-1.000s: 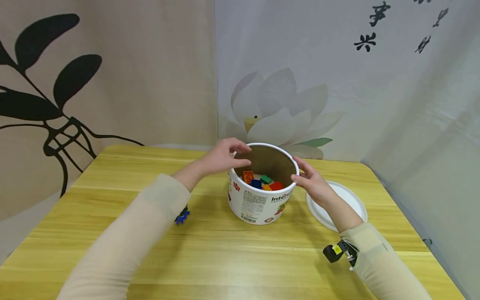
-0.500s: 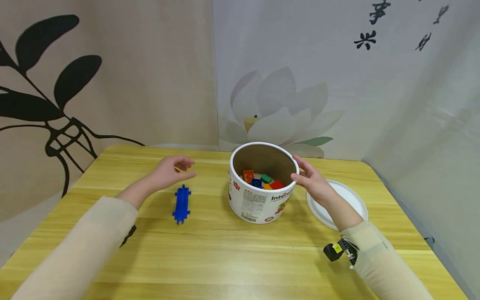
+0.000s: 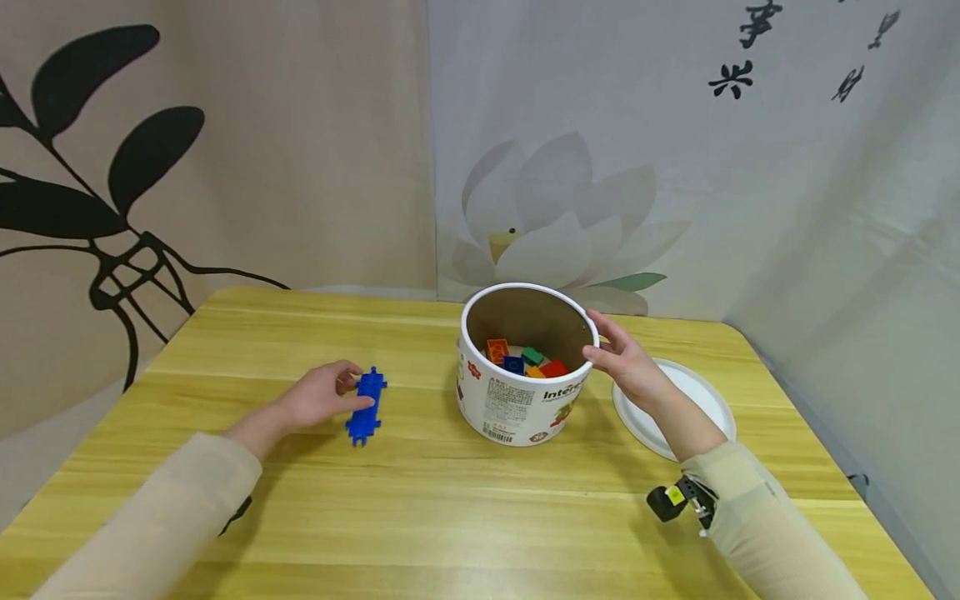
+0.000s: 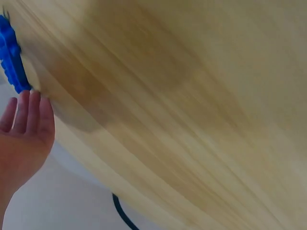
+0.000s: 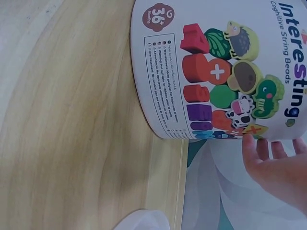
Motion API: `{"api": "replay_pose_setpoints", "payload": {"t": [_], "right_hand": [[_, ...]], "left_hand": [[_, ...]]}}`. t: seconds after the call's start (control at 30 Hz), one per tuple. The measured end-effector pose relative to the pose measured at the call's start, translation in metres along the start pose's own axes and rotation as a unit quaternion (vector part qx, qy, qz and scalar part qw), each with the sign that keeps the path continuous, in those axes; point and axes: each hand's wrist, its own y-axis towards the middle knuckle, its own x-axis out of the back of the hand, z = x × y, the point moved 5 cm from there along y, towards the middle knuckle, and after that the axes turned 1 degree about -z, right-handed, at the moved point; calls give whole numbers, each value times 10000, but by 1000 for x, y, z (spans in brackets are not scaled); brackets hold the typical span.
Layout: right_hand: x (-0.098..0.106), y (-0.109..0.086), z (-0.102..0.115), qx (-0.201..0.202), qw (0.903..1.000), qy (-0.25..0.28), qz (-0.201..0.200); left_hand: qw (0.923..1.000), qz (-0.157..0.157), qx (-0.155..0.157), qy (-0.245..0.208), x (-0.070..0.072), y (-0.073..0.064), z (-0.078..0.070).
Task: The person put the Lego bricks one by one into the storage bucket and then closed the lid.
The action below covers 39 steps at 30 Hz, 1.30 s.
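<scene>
A long blue plastic toy piece with small knobs at its ends and sides (image 3: 367, 421) lies on the wooden table, left of the bucket. My left hand (image 3: 318, 398) is at its left side, thumb reaching over the piece and fingers beyond it; the left wrist view shows these fingers (image 4: 33, 112) fairly straight at one end of the piece. A white printed toy bucket (image 3: 517, 408) stands upright, with coloured blocks (image 3: 513, 365) inside. Against the right of its rim, my right hand (image 3: 633, 367) rests with fingers spread, fingertips touching the wall in the right wrist view.
A round white lid (image 3: 693, 408) lies flat on the table (image 3: 465, 517), partly behind my right forearm. A fabric backdrop (image 3: 315, 167) with printed plants hangs behind the table's far edge.
My left hand has left the bucket's rim, moving left and then down toward me to the blue toy piece. My right hand has stayed at the bucket.
</scene>
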Motion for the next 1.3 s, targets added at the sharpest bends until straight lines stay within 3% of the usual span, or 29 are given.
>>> {"api": "replay_pose_setpoints", "payload": {"t": [0.23,0.53,0.77,0.93,1.1,1.3], "right_hand": [[0,0,0,-32,10000,10,-61],[-1,-1,4,4,10000,56,-11],[-2,-1,4,-11,10000,65,0],[-1,-1,3,17,10000,83,11],[-1,0,2,-13,10000,68,-9],[-1,0,2,-33,10000,89,-24]], "left_hand": [[9995,-11,-285,117,-12,8,-10],[9985,-47,211,499,-8,6,-12],[10000,-70,3,62,-9,8,-11],[9997,122,70,189,-13,9,-15],[9992,270,-93,289,-15,9,-19],[9989,251,-349,-172,-11,9,-19]]}}
